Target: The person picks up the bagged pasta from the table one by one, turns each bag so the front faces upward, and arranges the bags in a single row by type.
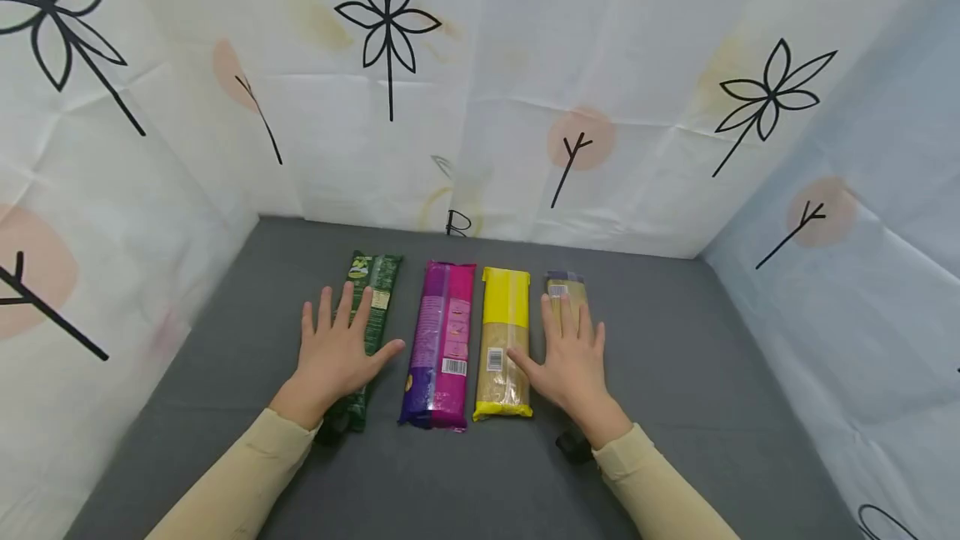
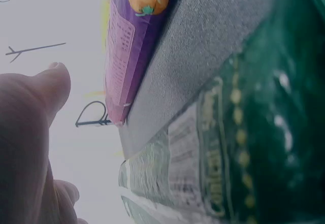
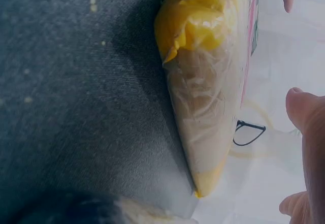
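We see four packets lying side by side, lengthwise, on the grey table. The left hand spreads over the green packet at the left end, its fingers straight and apart, gripping nothing. The right hand spreads likewise over the tan packet with a dark top at the right end, holding nothing, its thumb reaching across the edge of the yellow packet; we cannot tell whether either palm touches what lies beneath. Between the green and yellow ones we find the purple-and-pink packet, uncovered. Behind the table we see a white cloth printed with black-outlined flowers and pale orange discs
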`<action>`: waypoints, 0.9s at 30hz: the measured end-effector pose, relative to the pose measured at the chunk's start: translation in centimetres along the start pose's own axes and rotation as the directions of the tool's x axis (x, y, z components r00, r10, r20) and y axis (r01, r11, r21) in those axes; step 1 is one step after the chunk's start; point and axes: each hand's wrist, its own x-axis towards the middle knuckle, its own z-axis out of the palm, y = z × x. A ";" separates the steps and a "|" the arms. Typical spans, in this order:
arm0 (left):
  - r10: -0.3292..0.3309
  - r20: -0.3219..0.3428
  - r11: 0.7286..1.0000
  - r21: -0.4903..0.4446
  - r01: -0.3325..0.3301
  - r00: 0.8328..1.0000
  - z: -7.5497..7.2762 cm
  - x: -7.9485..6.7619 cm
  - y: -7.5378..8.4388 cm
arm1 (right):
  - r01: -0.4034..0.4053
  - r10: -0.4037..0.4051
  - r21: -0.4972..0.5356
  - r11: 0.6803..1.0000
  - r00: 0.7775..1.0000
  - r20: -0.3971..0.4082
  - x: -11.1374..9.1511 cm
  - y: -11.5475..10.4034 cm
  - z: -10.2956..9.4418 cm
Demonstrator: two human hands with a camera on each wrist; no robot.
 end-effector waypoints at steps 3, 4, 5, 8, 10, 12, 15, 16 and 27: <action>-0.003 0.005 1.000 0.006 0.003 1.000 -0.1 0.1 0.2 | 0.000 0.000 0.019 1.000 1.000 -0.004 0.0 0.2 -0.1; -0.003 0.005 1.000 0.005 0.003 1.000 -0.1 0.1 0.2 | -0.003 0.003 0.018 1.000 1.000 -0.003 0.0 0.3 -0.1; -0.003 0.005 1.000 0.004 0.003 1.000 -0.1 0.2 0.3 | -0.005 0.005 0.017 1.000 1.000 -0.003 -0.1 0.4 0.0; 0.002 0.002 1.000 -0.007 -0.002 1.000 -0.1 0.3 0.8 | -0.013 0.013 0.012 1.000 1.000 -0.003 -0.2 0.8 0.0; 0.008 0.004 1.000 -0.013 -0.008 1.000 0.1 0.5 1.1 | -0.015 0.016 0.013 1.000 1.000 -0.009 -0.3 1.1 0.1; 0.013 0.010 1.000 -0.010 -0.012 1.000 0.2 0.7 1.4 | -0.016 0.016 0.029 0.999 1.000 -0.008 -0.4 1.4 0.1; 0.020 0.010 1.000 -0.006 -0.020 1.000 0.3 1.0 1.9 | -0.016 0.016 0.062 0.998 1.000 0.003 -0.7 1.8 0.0; 0.024 0.009 1.000 -0.006 -0.024 1.000 0.4 1.0 2.1 | -0.019 0.018 0.068 0.998 1.000 0.012 -0.8 2.0 0.0; 0.068 0.014 0.998 0.000 -0.068 0.998 1.1 2.5 4.8 | -0.032 0.030 0.124 0.992 0.999 0.014 -1.4 3.6 -0.1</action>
